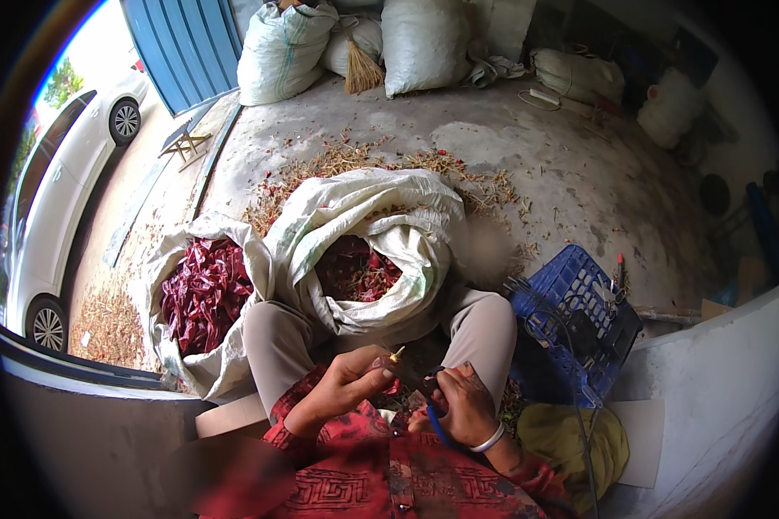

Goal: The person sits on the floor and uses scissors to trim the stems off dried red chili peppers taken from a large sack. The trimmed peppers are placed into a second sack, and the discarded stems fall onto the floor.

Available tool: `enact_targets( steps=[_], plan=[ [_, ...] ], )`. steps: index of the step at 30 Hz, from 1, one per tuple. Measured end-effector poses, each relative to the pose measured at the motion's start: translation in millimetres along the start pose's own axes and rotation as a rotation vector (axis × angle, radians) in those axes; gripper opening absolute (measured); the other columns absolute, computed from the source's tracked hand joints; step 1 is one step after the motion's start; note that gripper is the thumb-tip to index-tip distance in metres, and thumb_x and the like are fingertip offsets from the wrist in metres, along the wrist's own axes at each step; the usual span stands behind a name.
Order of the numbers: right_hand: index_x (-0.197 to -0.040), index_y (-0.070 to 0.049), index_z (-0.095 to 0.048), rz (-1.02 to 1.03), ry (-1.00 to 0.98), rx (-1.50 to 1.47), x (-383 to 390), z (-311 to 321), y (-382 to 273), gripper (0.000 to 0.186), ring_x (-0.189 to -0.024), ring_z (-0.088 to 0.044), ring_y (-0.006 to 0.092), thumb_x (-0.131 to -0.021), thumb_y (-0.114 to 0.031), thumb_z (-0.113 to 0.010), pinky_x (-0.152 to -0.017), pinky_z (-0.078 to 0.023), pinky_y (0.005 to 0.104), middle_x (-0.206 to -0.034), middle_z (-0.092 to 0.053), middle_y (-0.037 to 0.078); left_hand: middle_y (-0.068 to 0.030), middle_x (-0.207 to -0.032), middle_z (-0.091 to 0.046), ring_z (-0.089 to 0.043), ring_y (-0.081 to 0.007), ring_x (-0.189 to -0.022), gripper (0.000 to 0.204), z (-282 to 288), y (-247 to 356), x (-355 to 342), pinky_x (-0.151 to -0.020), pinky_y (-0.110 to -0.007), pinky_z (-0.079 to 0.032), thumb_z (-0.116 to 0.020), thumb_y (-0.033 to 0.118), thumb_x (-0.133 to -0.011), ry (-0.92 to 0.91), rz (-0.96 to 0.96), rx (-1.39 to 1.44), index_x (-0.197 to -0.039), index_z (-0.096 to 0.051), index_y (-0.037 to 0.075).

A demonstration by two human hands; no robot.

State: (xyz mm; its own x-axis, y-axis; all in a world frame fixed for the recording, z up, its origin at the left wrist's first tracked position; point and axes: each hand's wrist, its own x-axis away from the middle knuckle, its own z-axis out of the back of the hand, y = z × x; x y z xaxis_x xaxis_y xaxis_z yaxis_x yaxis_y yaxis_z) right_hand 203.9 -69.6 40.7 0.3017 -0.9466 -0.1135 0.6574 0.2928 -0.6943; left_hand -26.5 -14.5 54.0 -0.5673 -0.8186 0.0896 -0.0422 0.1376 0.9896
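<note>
My left hand [352, 382] pinches a dried red chilli by its body, its pale stem [396, 353] poking up. Just right of it, my right hand [464, 404] grips blue-handled scissors [439, 426], their dark upper part mostly hidden by my fingers. Between my knees and beyond my hands stands an open white woven sack [295, 232] with a rolled rim and dark red chilli pieces [355, 268] inside. To its left another white sack [260, 259] is filled with glossy dried red chillies [201, 303].
A blue plastic crate [580, 303] with cables sits at my right beside yellow cloth [571, 450]. Stems litter the concrete floor [563, 164]. Stuffed sacks [424, 48] and a straw broom [362, 69] line the back. A white car [65, 199] stands outside at left.
</note>
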Motion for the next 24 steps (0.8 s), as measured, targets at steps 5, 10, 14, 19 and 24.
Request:
enact_targets(
  steps=[5,10,14,19,24],
  plan=[
    [-0.070,-0.006,-0.048,-0.033,0.055,0.027,2.3,-8.7,-3.1,0.058,-0.062,-0.056,0.0328,-0.073,-0.059,-0.071,-0.067,-0.042,0.0428,-0.063,-0.052,0.011,0.0062,-0.075,-0.051,-0.044,-0.0030,-0.069,0.021,-2.3,-4.4,-0.1,-0.059,-0.021,-0.037,-0.059,0.023,-0.096,-0.011,0.045,0.014,-0.096,-0.061,0.001],
    [-0.076,-0.005,-0.059,-0.141,-0.024,0.040,19.2,-25.0,13.2,0.054,-0.066,-0.062,0.0264,-0.079,-0.058,-0.067,-0.060,-0.045,0.0355,-0.065,-0.058,0.010,0.0073,-0.073,-0.051,-0.042,-0.0022,-0.065,0.024,-0.2,-12.0,-2.2,-0.056,-0.020,-0.034,-0.059,0.027,-0.096,-0.054,0.135,0.081,-0.094,-0.061,0.003],
    [-0.074,-0.002,-0.054,-0.180,-0.036,-0.558,27.5,-55.9,40.0,0.053,-0.064,-0.061,0.0315,-0.085,-0.053,-0.064,-0.056,-0.045,0.0360,-0.067,-0.058,0.013,0.0034,-0.080,-0.057,-0.046,-0.0032,-0.066,0.024,3.5,-28.1,-5.5,-0.056,-0.020,-0.037,-0.061,0.026,-0.095,-0.056,0.075,0.195,-0.096,-0.061,0.002],
    [-0.079,-0.001,-0.058,-0.137,-0.077,-0.703,6.5,-36.9,27.5,0.055,-0.062,-0.057,0.0172,-0.090,-0.055,-0.056,-0.057,-0.044,0.0297,-0.066,-0.056,0.006,0.0019,-0.090,-0.061,-0.050,-0.0033,-0.075,0.023,25.5,-6.4,-1.0,-0.064,-0.020,-0.041,-0.062,0.019,-0.094,0.007,0.092,0.129,-0.109,-0.061,0.001],
    [-0.077,0.000,-0.057,-0.220,-0.065,-0.735,11.1,-52.7,50.8,0.051,-0.060,-0.053,0.0123,-0.093,-0.049,-0.056,-0.057,-0.044,0.0276,-0.063,-0.054,0.002,-0.0026,-0.096,-0.065,-0.056,-0.0072,-0.081,0.020,129.7,-16.1,14.1,-0.066,-0.021,-0.046,-0.063,0.006,-0.089,0.593,-0.118,-0.264,-0.109,-0.061,0.003]
  ],
)
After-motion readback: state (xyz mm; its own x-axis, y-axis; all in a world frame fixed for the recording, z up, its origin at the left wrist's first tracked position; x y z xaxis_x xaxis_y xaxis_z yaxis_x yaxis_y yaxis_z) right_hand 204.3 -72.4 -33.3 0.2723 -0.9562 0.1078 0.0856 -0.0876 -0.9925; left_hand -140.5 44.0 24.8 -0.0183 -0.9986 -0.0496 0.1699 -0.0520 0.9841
